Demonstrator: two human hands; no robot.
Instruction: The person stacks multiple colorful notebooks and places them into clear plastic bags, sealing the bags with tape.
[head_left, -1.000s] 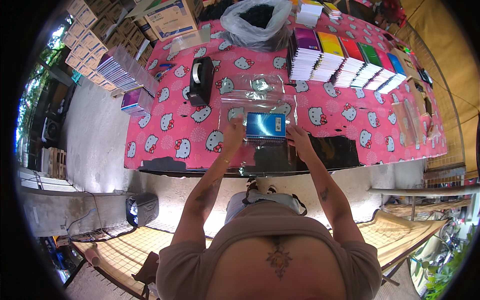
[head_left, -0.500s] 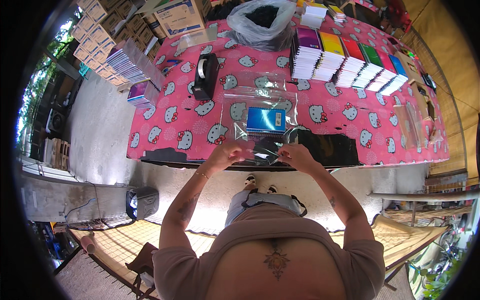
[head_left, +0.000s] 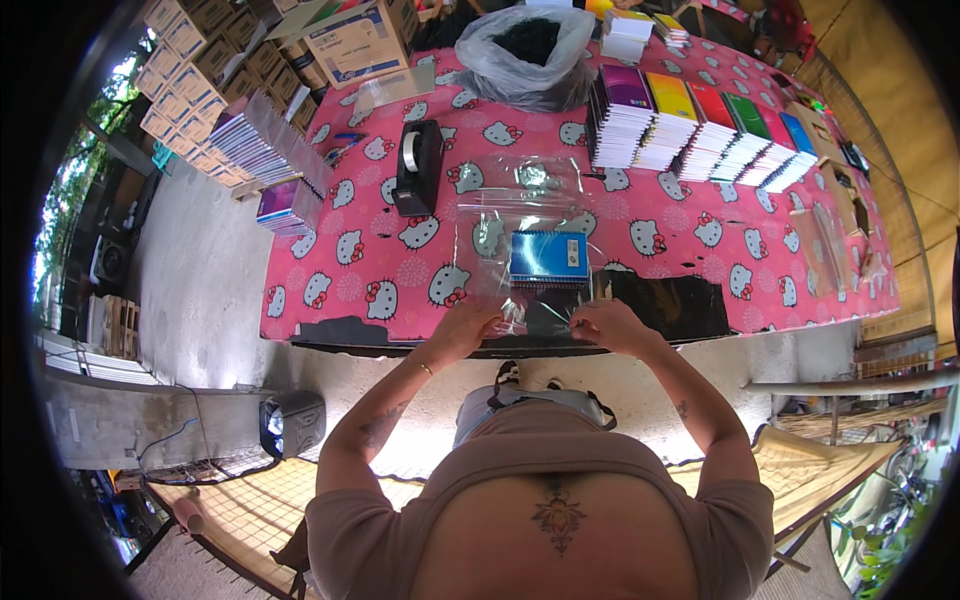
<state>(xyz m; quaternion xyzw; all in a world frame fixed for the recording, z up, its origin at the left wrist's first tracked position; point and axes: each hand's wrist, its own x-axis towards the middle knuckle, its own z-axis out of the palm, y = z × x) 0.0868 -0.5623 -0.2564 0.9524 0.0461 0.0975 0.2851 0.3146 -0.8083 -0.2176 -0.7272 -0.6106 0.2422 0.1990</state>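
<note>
Pinching clear film [head_left: 481, 268] with left hand [head_left: 468, 330] and right hand [head_left: 612, 326], fingers curled nearly closed; blue spiral notebook [head_left: 547, 256] just ahead.

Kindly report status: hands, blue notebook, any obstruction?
Left hand, right hand: curled at clear plastic's near edge, grip unclear. Blue notebook: lying flat beyond them. Black tape dispenser: off left, not obstructing.

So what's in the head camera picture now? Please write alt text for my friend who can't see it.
A person's left grip and right grip hold the near edge of a clear plastic sheet, with a blue spiral notebook just beyond them. The pink cat-print tablecloth also holds a black tape dispenser and colourful notebook stacks.
</note>
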